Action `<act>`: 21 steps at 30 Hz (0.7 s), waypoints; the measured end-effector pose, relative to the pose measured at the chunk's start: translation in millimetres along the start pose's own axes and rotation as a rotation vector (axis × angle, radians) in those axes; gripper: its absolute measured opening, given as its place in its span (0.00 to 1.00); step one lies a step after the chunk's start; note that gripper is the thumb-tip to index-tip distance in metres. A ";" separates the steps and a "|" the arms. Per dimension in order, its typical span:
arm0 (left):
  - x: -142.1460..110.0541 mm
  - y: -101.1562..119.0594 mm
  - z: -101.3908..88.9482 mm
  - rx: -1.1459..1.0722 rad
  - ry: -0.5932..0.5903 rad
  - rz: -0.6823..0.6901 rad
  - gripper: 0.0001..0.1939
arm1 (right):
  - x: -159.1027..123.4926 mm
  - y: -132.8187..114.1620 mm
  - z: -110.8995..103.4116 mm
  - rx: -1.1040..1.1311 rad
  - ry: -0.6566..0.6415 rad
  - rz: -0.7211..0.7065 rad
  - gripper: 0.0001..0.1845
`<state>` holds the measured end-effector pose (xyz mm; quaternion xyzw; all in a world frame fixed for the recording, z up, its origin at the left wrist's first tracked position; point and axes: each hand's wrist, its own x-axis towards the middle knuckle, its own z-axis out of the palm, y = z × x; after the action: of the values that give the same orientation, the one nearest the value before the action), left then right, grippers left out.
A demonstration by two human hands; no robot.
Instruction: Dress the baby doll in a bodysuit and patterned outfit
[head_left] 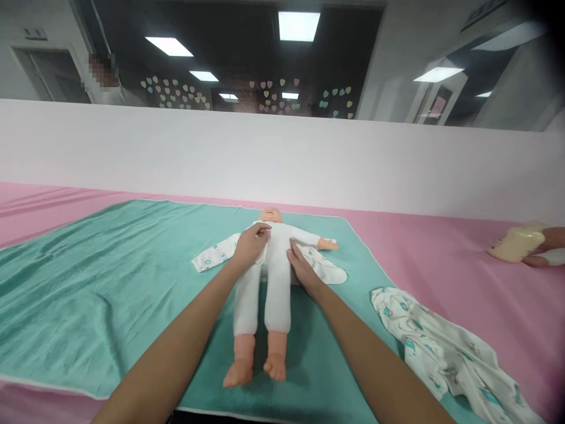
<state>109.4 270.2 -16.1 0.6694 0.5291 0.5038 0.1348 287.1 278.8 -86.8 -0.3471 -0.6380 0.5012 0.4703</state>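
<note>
A baby doll (277,282) with a white cloth body lies on its back, its feet towards me. Beneath it spreads a white baby shirt (218,254) with a small print, one sleeve out to the left. My left hand (252,242) is closed over the doll's chest, its fingers pinching what looks like the shirt's front edge; the fingertips are partly hidden. Along the doll's right-hand side in view rests my right hand (302,265), fingers stretched out, touching the body near the shirt. The doll's arm on that side lies outside the shirt.
Under the doll is a green towel (145,282) on a pink sheet (424,253). A crumpled printed baby garment (445,347) lies at the right. Another person's hand (551,241) holds a pale yellow bottle-like object (516,242) at the far right. A white low wall (265,159) stands behind.
</note>
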 end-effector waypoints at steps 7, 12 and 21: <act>41.2 38.6 68.5 0.676 -0.338 0.519 0.27 | -2.1 -6.2 2.2 -0.122 -0.205 -0.199 0.30; 67.5 44.7 104.1 0.840 -0.653 0.628 0.15 | -3.8 -7.6 -7.6 -0.277 -0.201 -0.270 0.21; 82.5 42.6 99.0 0.858 -0.680 0.559 0.11 | 35.2 14.0 -55.7 -1.130 0.141 -0.108 0.16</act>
<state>209.2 357.6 12.9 0.9006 0.4166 0.0204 -0.1225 328.4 332.0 -88.3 -0.5442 -0.7909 0.0330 0.2779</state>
